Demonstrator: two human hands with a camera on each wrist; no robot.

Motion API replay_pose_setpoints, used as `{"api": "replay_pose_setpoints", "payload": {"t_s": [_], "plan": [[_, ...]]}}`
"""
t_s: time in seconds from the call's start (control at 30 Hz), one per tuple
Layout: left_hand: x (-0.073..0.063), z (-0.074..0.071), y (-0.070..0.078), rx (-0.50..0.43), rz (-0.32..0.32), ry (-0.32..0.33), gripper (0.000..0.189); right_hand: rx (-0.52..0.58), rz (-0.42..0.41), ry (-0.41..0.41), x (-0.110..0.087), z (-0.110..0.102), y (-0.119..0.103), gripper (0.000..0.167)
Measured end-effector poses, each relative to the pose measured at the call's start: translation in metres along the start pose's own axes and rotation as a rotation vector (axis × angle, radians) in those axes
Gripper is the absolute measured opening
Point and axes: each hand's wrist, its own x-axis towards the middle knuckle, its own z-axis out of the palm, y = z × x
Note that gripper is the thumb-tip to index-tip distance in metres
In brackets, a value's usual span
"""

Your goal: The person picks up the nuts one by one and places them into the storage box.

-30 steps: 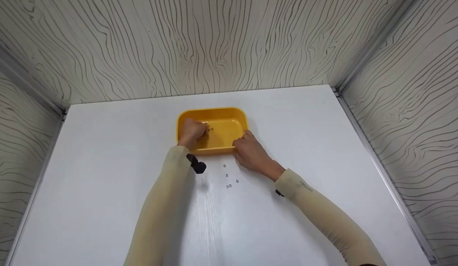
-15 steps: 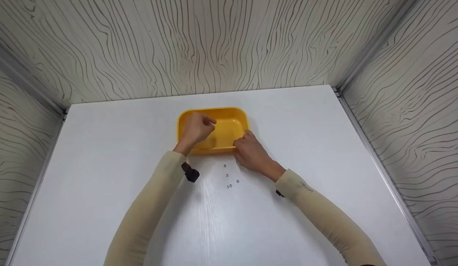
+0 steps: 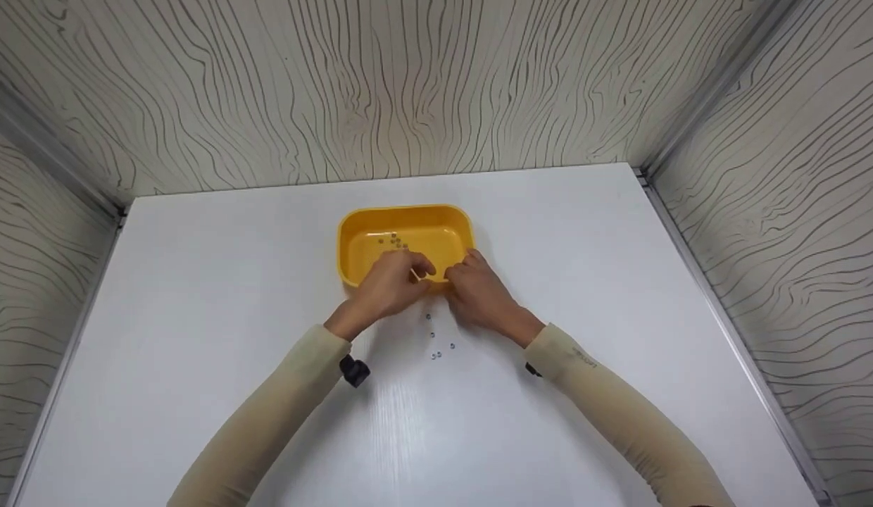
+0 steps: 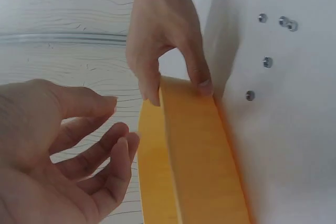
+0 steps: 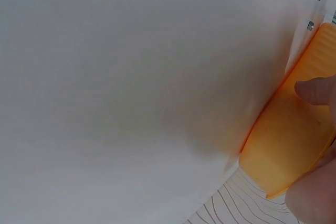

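L hand (image 3: 391, 285) is over the near rim of the yellow tray (image 3: 447, 248), thumb & fingers apart, nothing visible between; R hand (image 3: 482, 292) pinches its near-R corner. Tray's approx. mid-width, nr the bench's (image 3: 584, 239) far edge. Step's prob. shifting loose nuts (image 4: 267, 62) singly; next likely needs a fine pinch. Head cam alone shows tray nuts (image 3: 393, 236); L wrist cam, R thumb outside wall.

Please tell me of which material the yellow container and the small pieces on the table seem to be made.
The yellow container: probably plastic, smooth and slightly glossy, with soft highlights inside and rounded, moulded-looking corners.
The small pieces: likely metal, silvery and shiny, judging by their bright glints; coated plastic cannot be ruled out.
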Motion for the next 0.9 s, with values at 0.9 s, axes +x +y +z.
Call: {"api": "replay_pose_setpoints", "payload": {"t_s": [0.9], "plan": [[-0.014,0.078,-0.043,0.732,0.374,0.021,0.018,-0.066,-0.101,0.073,-0.004,0.001,0.002,0.01]]}}
